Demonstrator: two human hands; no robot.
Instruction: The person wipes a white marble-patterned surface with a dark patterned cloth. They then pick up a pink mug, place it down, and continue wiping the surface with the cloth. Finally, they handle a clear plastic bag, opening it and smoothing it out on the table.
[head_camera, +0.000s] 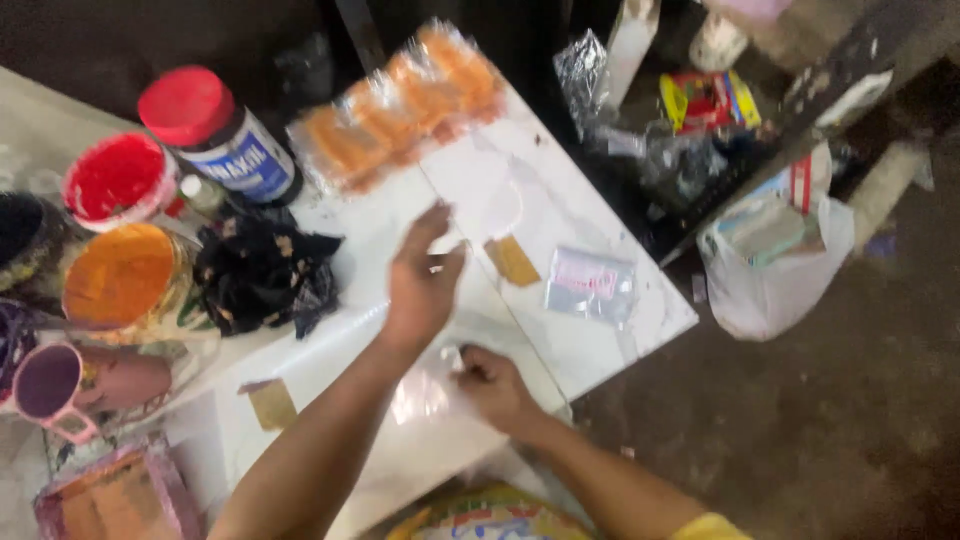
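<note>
My left hand (420, 280) hovers flat over the white tabletop (570, 215), fingers spread and pointing away from me, with nothing held that I can see. Closer to me, my right hand (492, 385) pinches the edge of a clear plastic sheet or bag (425, 395) lying on the table. A clear packet of orange pieces (405, 105) lies at the far side of the table. To the right of my left hand are a small silvery packet with pink print (590, 285) and a tan tape strip (513, 260).
Left: a red-lidded jar (215, 125), a red-filled tub (120, 180), an orange-filled tub (120, 275), a black crumpled cloth (262, 272), a pink mug (70, 385). Another tan strip (272, 403) lies near me. On the dark floor at right stands a white plastic bag (775, 270) amid clutter.
</note>
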